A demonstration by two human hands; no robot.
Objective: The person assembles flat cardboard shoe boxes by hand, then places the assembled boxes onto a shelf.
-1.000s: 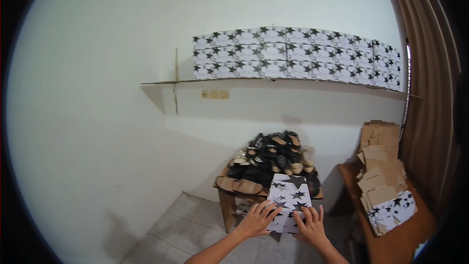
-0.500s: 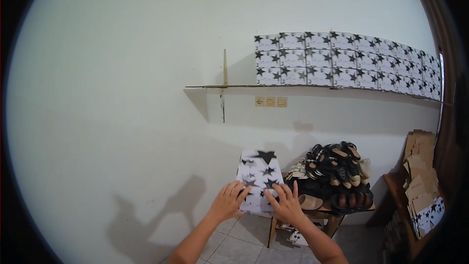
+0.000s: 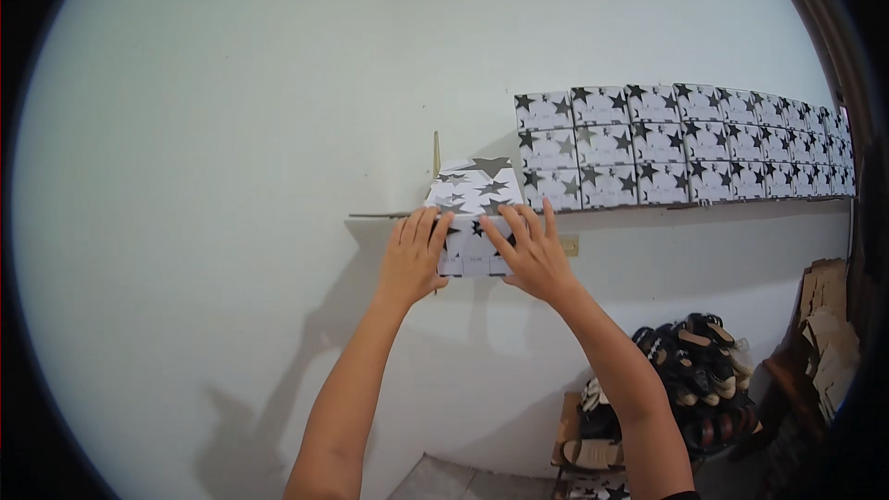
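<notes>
A white shoebox [image 3: 475,196] printed with black and grey stars is raised in front of me at about the height of the wall shelf [image 3: 375,216]. It hides part of that shelf and most of the metal bracket. My left hand [image 3: 412,255] grips the box's near left edge, fingers over the top and thumb low on the front. On the near right edge, my right hand [image 3: 532,255] holds it the same way, its little finger sticking up. Whether the box touches the shelf cannot be told.
Rows of matching star-printed boxes [image 3: 607,143] are stacked along the shelf to the right. Below, a heap of shoes and sandals [image 3: 694,361] covers a low wooden table [image 3: 567,428]. Flat brown cardboard pieces [image 3: 829,343] lean at the far right. A socket [image 3: 569,245] is behind my right hand.
Both hands have lifted the shoebox from beside the shoe table up to shelf height. My view has tilted upward, so the shoes now sit lower in the picture.
</notes>
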